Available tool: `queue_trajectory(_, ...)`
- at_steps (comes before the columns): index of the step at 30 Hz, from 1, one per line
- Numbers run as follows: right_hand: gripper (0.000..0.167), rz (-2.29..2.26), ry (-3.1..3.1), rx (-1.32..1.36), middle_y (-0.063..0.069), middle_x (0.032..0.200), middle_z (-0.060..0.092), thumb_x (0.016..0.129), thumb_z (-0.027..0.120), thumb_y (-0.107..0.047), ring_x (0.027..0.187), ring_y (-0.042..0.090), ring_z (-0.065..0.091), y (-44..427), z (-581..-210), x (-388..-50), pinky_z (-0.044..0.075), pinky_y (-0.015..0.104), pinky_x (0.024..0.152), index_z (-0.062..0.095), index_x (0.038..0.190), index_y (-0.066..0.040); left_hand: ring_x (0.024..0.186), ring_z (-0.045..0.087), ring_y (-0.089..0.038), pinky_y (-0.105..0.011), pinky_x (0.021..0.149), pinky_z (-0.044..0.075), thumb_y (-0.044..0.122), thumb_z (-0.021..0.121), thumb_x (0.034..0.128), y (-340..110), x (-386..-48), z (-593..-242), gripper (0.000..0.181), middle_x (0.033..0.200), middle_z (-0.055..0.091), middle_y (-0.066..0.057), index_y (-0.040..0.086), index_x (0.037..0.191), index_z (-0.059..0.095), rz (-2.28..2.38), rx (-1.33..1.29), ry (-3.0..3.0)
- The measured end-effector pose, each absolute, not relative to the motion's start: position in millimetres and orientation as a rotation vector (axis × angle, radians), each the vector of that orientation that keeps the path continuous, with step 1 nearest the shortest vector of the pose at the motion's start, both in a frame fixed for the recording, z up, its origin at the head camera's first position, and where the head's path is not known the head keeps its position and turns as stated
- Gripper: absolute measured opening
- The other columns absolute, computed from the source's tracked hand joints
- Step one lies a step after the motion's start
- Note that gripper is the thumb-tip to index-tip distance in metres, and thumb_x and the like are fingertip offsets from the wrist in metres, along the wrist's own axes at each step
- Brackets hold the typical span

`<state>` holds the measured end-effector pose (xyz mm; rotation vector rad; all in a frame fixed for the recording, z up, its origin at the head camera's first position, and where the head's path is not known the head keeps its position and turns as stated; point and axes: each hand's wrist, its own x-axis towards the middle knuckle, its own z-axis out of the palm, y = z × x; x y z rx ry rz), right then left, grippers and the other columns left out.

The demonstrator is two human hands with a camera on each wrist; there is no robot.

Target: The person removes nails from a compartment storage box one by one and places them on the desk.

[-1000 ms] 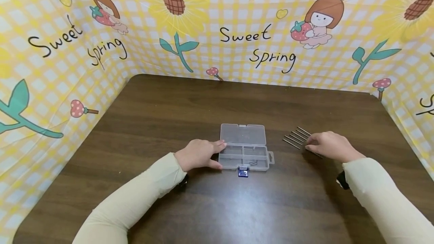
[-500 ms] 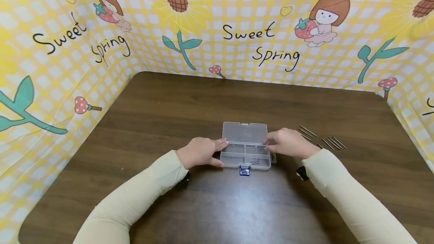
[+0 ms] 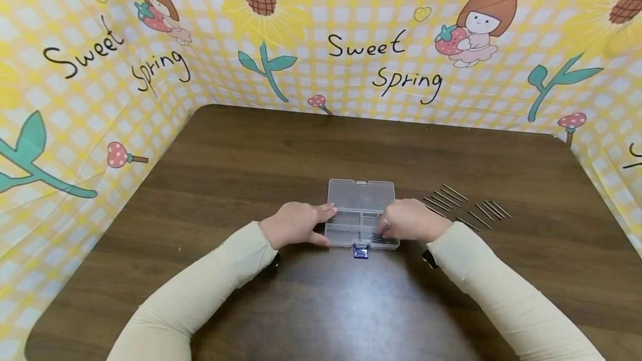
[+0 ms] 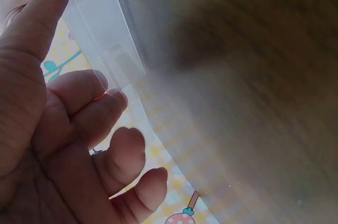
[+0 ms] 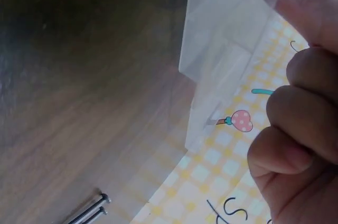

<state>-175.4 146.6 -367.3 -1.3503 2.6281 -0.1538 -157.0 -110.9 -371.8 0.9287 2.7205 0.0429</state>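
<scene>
A clear plastic compartment box (image 3: 343, 228) stands in the middle of the table, its lid (image 3: 361, 194) folded back. My left hand (image 3: 296, 224) holds its left side, thumb at the near corner and fingers by the hinge; the left wrist view shows those fingers (image 4: 88, 84) at the plastic. My right hand (image 3: 413, 220) reaches into the front right compartment, fingers curled, tips at some small metal pieces (image 3: 375, 237). Whether it pinches one is hidden. To its right lie several thin nails (image 3: 455, 192) in rows; the right wrist view shows nail heads (image 5: 105, 198).
A blue latch (image 3: 360, 252) sticks out from the box's front edge. The brown wooden table (image 3: 261, 144) is enclosed by a yellow checked cloth (image 3: 291, 71) at the back and sides.
From beside the nails on the right, my right hand has moved left to the box and then down into its front right compartment. My left hand keeps its place on the box.
</scene>
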Motion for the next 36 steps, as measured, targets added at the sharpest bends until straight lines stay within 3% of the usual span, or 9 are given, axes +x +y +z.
queue_trajectory(9, 0.027, -0.03, 2.681, -1.424, -0.012, 0.056, 0.05, 0.071, 0.071, -0.006, 0.049, 0.01, 0.045, 139.8, -377.1, -170.7, 0.042, 0.033, 0.046, 0.057, 0.055, -0.022, 0.118, 0.057, -0.021, -0.038, 0.075, 0.051, 0.05, 0.07, 0.0817, -111.5, -156.8, -372.1, 0.074, 0.146, 0.045, -0.001, 0.012, 0.142, 0.048, 0.039, 0.925, 2.719)
queue_trajectory(23, 0.036, 0.054, 2.75, -1.471, -0.009, 0.052, 0.045, 0.072, 0.066, -0.001, 0.044, 0.012, 0.041, 135.9, -380.9, -163.6, 0.04, 0.033, 0.044, 0.045, 0.05, -0.021, 0.12, 0.056, -0.021, -0.038, 0.082, 0.05, 0.049, 0.069, 0.0829, -111.7, -156.8, -372.7, 0.073, 0.146, 0.044, -0.002, 0.011, 0.142, 0.048, 0.046, 0.936, 2.717)
queue_trajectory(36, 0.033, 0.147, 2.845, -1.637, -0.006, 0.049, 0.048, 0.068, 0.067, -0.005, 0.039, 0.013, 0.043, 135.4, -382.6, -162.5, 0.041, 0.034, 0.04, 0.045, 0.048, -0.02, 0.117, 0.057, -0.022, -0.037, 0.083, 0.05, 0.047, 0.07, 0.0824, -113.6, -157.8, -373.9, 0.073, 0.145, 0.046, -0.004, 0.009, 0.141, 0.049, 0.077, 0.975, 2.718)
